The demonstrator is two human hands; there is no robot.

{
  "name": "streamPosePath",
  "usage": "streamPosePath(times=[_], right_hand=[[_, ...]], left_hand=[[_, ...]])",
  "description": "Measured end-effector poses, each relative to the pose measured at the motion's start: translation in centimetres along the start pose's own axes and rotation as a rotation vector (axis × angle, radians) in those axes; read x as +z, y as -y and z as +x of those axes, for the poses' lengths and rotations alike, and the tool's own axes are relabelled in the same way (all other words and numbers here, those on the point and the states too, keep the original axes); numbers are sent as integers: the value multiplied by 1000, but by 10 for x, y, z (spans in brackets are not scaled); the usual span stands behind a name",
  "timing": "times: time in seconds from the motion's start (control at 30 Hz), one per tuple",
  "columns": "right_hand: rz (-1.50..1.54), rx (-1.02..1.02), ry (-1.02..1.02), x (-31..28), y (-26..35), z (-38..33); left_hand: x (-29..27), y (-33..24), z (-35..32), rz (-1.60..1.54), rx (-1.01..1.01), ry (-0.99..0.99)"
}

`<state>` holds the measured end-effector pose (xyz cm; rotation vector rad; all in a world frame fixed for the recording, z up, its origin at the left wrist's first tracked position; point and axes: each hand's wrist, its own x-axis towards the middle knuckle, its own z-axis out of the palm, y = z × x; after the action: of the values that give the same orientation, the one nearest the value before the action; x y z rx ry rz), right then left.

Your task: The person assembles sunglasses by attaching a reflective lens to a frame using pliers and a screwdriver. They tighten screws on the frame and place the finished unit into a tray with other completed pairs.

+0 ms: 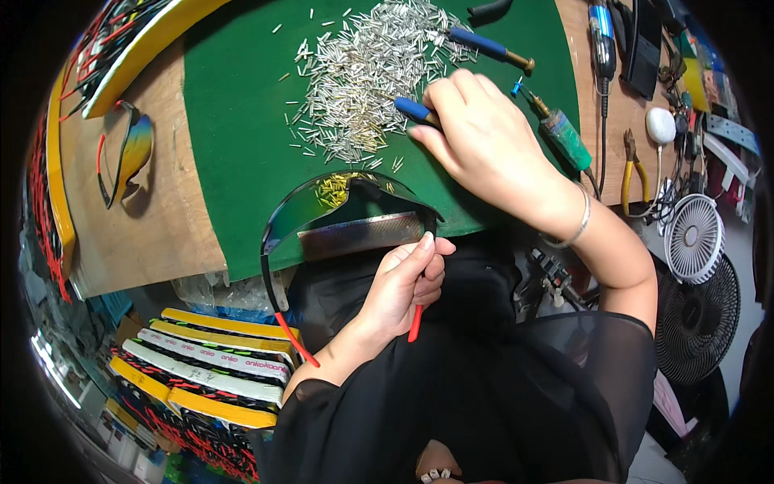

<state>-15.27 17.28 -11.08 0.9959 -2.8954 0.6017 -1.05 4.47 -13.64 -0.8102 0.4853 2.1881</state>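
Observation:
My left hand (405,281) is closed around one temple of a pair of wraparound sport sunglasses (300,211), with dark lenses and red temple tips. The glasses hang over the near edge of a green mat (242,169). Behind the lens sits a textured metal bar (367,236), partly covered. My right hand (476,133) has its thumb and fingers closed on a blue-handled tool (414,110); its other end is hidden under the hand. That tool reaches the right side of a heap of small silvery metal pins (363,85). Some pins look yellow through the lens.
Another blue-handled tool with a brass end (492,48) lies beyond my right hand. To the right are a green-handled soldering iron (567,139), yellow-handled cutters (631,171) and a white fan (693,235). More sunglasses (131,157) lie left; yellow-edged trays (218,407) of glasses stand below.

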Motion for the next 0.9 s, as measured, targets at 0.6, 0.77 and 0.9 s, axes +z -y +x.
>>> streamPosePath(times=[0.6,0.77,0.9], right_hand=[[737,341,419,-30,0,-93],[733,246,352,-22,0,-95],[699,275,359,-21,1,-92]], left_hand=[[9,2,-4,-24,-15,-71],[7,3,-3,-50,11,-42],[10,5,-3,-63,17,-63]])
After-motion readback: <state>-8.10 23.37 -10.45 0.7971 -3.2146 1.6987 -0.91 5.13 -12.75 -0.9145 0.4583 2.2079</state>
